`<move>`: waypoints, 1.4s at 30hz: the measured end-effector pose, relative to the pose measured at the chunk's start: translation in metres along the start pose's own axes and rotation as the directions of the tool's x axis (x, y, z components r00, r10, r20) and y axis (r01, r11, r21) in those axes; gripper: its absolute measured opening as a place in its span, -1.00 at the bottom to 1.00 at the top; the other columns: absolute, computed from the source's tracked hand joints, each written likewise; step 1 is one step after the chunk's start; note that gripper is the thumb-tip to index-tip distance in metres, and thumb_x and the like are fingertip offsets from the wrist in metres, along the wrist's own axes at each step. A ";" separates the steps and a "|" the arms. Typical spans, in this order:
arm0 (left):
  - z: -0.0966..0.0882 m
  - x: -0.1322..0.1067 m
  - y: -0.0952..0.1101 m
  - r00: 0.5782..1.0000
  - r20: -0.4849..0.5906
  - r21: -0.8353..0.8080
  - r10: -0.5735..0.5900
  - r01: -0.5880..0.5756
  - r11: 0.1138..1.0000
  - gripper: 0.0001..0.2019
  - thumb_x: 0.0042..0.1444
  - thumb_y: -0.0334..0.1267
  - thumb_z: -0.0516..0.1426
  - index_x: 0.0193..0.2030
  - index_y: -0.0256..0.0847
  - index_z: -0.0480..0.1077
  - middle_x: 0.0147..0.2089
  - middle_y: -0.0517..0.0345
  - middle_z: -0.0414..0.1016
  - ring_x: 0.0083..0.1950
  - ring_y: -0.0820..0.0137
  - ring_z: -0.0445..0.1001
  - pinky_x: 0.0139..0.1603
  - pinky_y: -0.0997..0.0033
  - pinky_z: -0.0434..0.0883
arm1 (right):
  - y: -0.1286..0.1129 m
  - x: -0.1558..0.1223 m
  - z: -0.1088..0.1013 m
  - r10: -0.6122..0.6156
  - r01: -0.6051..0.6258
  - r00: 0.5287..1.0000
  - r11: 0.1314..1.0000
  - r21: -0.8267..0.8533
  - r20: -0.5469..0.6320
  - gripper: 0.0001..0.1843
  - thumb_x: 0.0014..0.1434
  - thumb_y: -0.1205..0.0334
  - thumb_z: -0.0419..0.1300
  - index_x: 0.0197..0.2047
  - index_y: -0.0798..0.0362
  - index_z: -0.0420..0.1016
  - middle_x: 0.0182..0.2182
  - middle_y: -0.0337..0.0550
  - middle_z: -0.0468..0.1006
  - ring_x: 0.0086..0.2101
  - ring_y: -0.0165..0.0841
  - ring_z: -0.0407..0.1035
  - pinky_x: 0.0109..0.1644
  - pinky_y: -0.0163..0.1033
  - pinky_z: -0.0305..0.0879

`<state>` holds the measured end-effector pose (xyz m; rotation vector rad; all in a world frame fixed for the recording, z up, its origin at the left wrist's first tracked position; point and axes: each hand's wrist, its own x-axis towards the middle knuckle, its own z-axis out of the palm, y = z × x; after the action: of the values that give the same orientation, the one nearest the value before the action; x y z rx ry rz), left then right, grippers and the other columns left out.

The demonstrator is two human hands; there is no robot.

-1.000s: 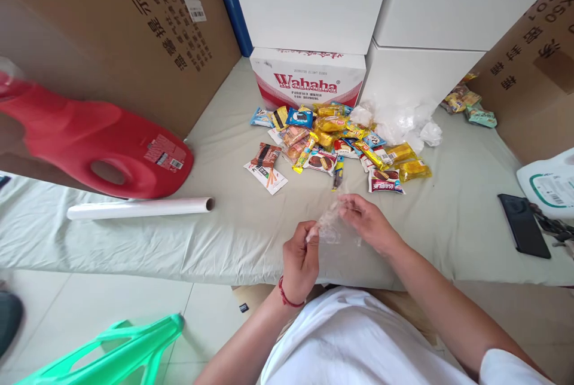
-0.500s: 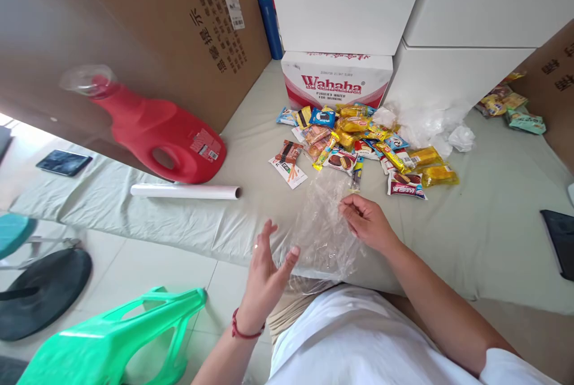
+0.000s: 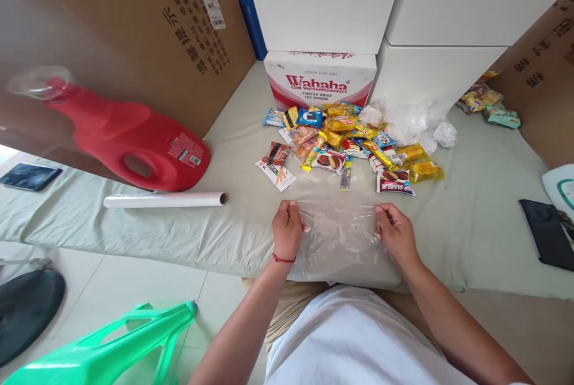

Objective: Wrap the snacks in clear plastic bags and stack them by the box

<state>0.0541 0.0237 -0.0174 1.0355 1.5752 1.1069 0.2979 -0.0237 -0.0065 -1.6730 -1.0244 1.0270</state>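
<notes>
A clear plastic bag (image 3: 341,232) is stretched flat between my two hands above the near edge of the grey-green cloth (image 3: 242,158). My left hand (image 3: 287,228) pinches its left corner with curled fingers; a red string sits on that wrist. My right hand (image 3: 395,231) pinches the right corner. Just beyond the bag lies a heap of small snack packets (image 3: 345,146) in yellow, blue, red and brown wrappers.
A red jug (image 3: 130,140) lies on its side at left, with a white roll (image 3: 165,199) in front of it. A Wahaha carton (image 3: 320,79), white boxes and brown cartons stand behind. Crumpled clear bags (image 3: 412,122) lie beside the snacks. A dark phone (image 3: 545,232) lies right. A green stool (image 3: 103,349) stands on the floor.
The bag was bunched between both hands, then my left hand let go and opened. Now both hands grip opposite corners and the bag is spread wide and flat.
</notes>
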 end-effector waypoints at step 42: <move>0.007 0.031 0.001 0.911 0.293 0.866 0.290 -0.381 0.322 -0.44 0.45 -0.09 -0.21 0.49 -0.17 0.16 0.52 -0.13 0.14 0.53 0.13 0.15 0.51 -0.31 -0.06 | 0.000 0.067 -0.012 -0.268 0.233 0.958 0.934 -0.271 -0.099 -0.54 0.25 -0.10 0.20 0.08 0.01 0.48 -0.12 -0.01 0.62 -0.24 -0.19 0.54 -0.21 -0.10 0.51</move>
<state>0.0542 0.0547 -0.0241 2.2243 1.9704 0.2830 0.3304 0.0356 -0.0162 -1.7347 -1.2854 0.6258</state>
